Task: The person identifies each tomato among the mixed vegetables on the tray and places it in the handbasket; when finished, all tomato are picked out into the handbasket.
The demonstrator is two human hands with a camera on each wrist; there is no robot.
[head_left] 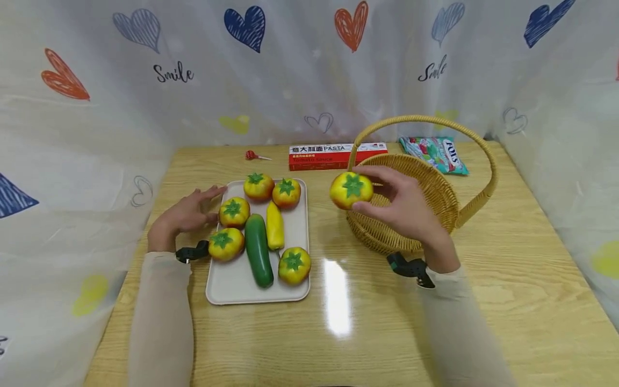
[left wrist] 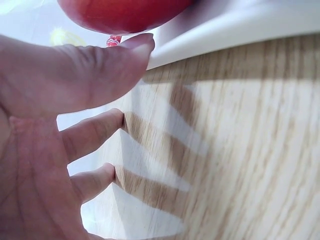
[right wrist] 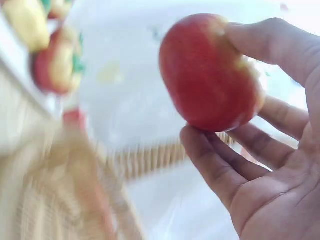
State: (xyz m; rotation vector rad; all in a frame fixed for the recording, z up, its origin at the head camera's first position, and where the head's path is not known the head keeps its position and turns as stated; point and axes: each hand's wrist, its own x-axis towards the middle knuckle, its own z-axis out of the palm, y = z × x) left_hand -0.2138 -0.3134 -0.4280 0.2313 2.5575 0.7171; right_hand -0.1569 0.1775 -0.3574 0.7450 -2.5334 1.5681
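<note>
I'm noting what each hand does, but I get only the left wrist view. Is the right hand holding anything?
Observer: Yes, the right hand holds a yellow-and-red fruit with a green star-shaped top.
Operator: Thanks. How many like it lie on the tray?
Observer: Five, by the head view.
Operator: And what stands to the right of the tray?
Observer: An open wicker basket.
</note>
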